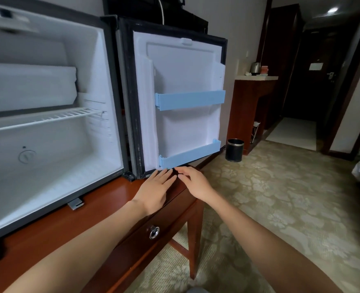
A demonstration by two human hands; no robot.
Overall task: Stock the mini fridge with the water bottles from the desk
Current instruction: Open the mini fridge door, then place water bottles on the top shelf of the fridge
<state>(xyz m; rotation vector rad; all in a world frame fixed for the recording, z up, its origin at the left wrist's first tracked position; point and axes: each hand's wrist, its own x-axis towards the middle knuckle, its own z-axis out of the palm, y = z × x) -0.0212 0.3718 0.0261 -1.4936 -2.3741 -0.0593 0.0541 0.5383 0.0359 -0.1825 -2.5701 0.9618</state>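
The mini fridge (pixel 109 98) stands on the wooden desk (pixel 73 225) with its door (pixel 181 66) swung wide open to the right. Its white inside holds a wire shelf (pixel 47 119) and nothing else I can see. The door carries two light blue racks, the upper rack (pixel 189 100) and the lower rack (pixel 189 156), both bare. My left hand (pixel 153 190) lies flat with straight fingers just below the door's bottom edge. My right hand (pixel 192 181) hovers beside it, fingers relaxed, holding nothing. No water bottle is in view.
A desk drawer with a metal ring pull (pixel 154 231) sits below my left arm. A black waste bin (pixel 235 150) stands on the patterned carpet by a wooden counter (pixel 255 96) holding a kettle (pixel 255 68). A hallway opens at the right.
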